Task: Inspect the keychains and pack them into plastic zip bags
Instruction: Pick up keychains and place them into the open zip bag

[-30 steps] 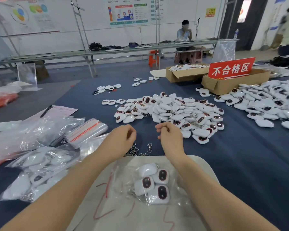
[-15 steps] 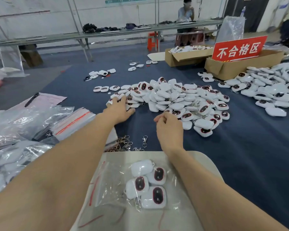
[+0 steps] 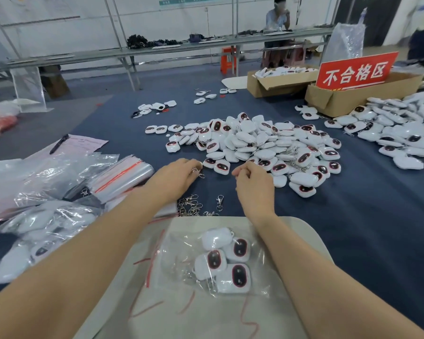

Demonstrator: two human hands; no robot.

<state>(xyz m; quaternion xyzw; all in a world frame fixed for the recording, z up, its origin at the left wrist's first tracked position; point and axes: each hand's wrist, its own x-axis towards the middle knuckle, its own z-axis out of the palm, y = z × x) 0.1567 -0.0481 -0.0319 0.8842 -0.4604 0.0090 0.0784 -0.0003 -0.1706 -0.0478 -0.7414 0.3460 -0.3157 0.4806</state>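
Left hand (image 3: 179, 178): fingers curled, gripping a metal clasp (image 3: 198, 172) at the near edge of the keychain pile (image 3: 255, 143) on the desk (image 3: 353, 228). Right hand (image 3: 255, 185): fingers curled under, just beside the same pile; whether it holds anything cannot be determined. Loose clasps (image 3: 190, 206) lie on the desk between the two wrists. Nearer the person, a white pad (image 3: 181, 226) carries a clear zip bag (image 3: 176, 265) containing four keychains (image 3: 238, 277). Left of the arms: a stack of flat bags (image 3: 123, 173) with red strips, and filled bags (image 3: 42, 231) nearer the person. Beyond these: a pen (image 3: 59, 144) on a pink sheet (image 3: 88, 143). Right: a second pile (image 3: 402, 135). Behind it: two boxes (image 3: 340, 101), with a red sign (image 3: 355, 70) on the nearer one.
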